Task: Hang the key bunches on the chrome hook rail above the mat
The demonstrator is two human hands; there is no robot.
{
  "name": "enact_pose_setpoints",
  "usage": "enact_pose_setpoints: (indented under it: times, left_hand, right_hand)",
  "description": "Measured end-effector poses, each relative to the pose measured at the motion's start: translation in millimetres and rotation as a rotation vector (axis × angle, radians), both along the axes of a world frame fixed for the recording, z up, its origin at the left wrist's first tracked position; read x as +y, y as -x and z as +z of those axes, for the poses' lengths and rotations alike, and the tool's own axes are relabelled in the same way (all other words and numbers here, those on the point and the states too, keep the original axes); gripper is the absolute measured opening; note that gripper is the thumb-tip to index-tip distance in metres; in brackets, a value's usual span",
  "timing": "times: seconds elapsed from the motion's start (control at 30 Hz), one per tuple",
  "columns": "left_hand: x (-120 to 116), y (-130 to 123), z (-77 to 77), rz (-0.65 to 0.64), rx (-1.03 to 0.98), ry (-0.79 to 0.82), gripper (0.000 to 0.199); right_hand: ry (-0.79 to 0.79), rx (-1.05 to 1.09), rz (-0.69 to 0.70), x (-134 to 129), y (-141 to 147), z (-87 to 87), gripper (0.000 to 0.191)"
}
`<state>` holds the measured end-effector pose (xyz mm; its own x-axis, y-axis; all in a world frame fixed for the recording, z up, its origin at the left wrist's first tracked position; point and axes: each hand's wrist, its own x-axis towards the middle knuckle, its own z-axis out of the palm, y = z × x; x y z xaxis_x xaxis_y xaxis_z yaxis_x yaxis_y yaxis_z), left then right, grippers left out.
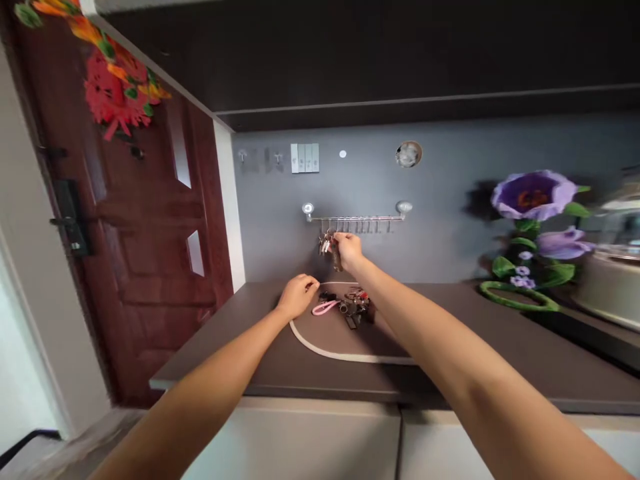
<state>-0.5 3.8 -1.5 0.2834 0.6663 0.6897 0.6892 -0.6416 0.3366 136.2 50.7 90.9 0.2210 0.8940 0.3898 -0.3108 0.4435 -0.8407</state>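
Observation:
My right hand (349,251) is raised to the metal hook rail (356,219) on the grey wall, with its fingers closed on a bunch of keys (337,257) that has a brownish hanging piece. Another bunch of keys (324,244) hangs from hooks just left of it. Low over the counter, my left hand (299,296) is loosely curled with a small gap between thumb and forefinger, and nothing shows in it. It is beside a pale cord-like rim (345,357). Inside that rim lies a pile of keys (356,308) with a pink strap (325,307).
Purple artificial flowers (534,197) and a pale rounded appliance (613,280) stand on the right of the dark counter (270,363). A dark cabinet (380,60) overhangs the space. Switches (305,158) sit on the wall, and a reddish-brown door (145,267) is at the left.

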Motion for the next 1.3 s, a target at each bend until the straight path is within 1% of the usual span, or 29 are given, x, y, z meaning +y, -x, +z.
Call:
enact_pose_setpoints:
  times: [0.1,0.23,0.43,0.63,0.87,1.03,1.1,1.23,1.3]
  left_hand:
    - [0,0,0.3,0.010,0.009,0.006,0.023]
    - [1,0,0.8,0.009,0.010,0.003,0.023]
    - [0,0,1.9,0.008,0.024,-0.003,0.023]
    - [-2,0,3.0,0.025,0.021,0.005,0.023]
    - [2,1,0.6,0.025,0.014,0.009,0.022]
    - [3,2,0.5,0.036,0.016,0.004,0.022]
    - [3,3,0.9,0.033,0.011,0.008,0.022]
    - [3,4,0.9,0.040,-0.017,0.019,0.022]
    - [3,4,0.6,0.044,-0.029,0.028,0.022]
  right_hand:
    - [0.039,0.067,0.024,7,7,7.2,0.019]
    - [0.080,0.094,-0.005,14,12,11.0,0.019]
    - [0.142,0.111,-0.050,21,11,5.8,0.018]
    - [0.137,0.106,0.031,19,9,2.6,0.018]
    - [0.145,0.108,0.031,21,7,-1.0,0.018]
    - [0.146,0.067,0.069,23,5,-10.5,0.015]
    - [0.141,0.031,0.047,25,3,-13.8,0.013]
    - [0.115,-0.079,-0.044,28,-1,-18.4,0.011]
    - [0.103,-0.116,-0.050,27,-3,-20.1,0.009]
